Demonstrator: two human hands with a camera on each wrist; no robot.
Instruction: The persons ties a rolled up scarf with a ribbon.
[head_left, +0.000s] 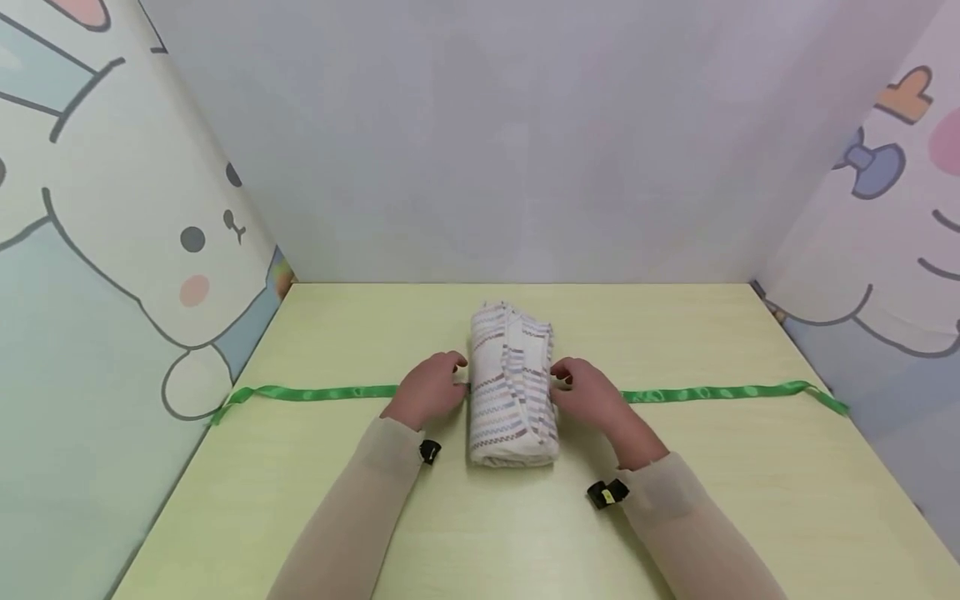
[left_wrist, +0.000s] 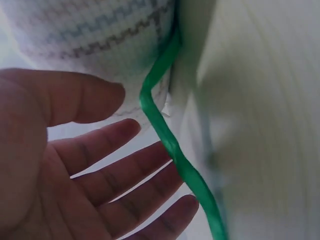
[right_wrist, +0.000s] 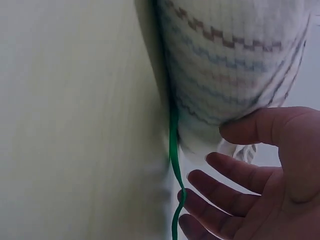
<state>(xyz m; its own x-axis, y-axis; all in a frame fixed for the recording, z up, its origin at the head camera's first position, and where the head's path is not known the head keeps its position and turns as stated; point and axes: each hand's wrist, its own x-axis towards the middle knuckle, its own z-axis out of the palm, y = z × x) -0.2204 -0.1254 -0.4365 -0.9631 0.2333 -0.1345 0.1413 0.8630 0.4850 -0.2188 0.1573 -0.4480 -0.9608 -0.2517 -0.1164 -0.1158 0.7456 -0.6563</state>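
Note:
A rolled white cloth [head_left: 513, 383] with striped bands in brown, blue and purple lies lengthwise in the middle of the table. Crossing beneath it is a green ribbon [head_left: 322, 393], which comes out on both sides. At the cloth's left side is my left hand [head_left: 431, 387], its thumb and fingers spread apart beside the ribbon [left_wrist: 172, 145] and holding nothing. My right hand [head_left: 588, 396] is at the opposite side, fingers loosely bent. In the right wrist view its thumb [right_wrist: 255, 126] is at the cloth, touching or nearly so, and its lower fingertips are by the ribbon.
The pale wooden table [head_left: 360, 333] meets a plain grey-white wall [head_left: 480, 142] at the back. Panels with cartoon animals [head_left: 135, 208] stand along the left and right edges. The ribbon's ends reach close to both table edges. A dark band sits at each wrist.

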